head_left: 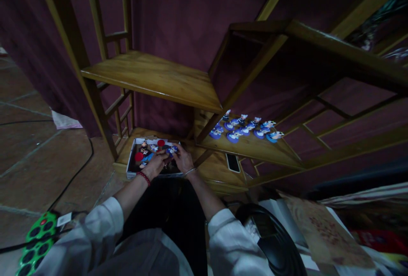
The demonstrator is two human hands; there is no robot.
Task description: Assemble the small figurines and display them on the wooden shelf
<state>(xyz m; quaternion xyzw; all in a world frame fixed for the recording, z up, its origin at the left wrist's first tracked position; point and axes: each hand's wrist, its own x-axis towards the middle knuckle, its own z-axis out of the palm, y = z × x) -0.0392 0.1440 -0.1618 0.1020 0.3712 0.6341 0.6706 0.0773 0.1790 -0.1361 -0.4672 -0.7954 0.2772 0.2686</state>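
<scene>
A shallow cardboard box (130, 162) rests on the low wooden shelf, with several small figurines and red round bases inside. Over its right side, my right hand (184, 159) grips a purple-and-white figurine (172, 150) between its fingers. My left hand (156, 164) is beside it, its fingers bent close to the figurine's lower part; whether they hold anything is hidden. Within the box, a red disc (139, 157) and another red disc (161, 143) lie near a dark-haired figurine (144, 145). Several purple-based figurines (235, 135) stand in rows on the shelf to the right.
A phone (233, 163) lies on the lower wooden board. Above the box juts a wooden shelf (153, 76), part of a frame with slanted posts. A green power strip (36, 242) and black cables are on the tiled floor at left; a black round object (274, 242) sits at right.
</scene>
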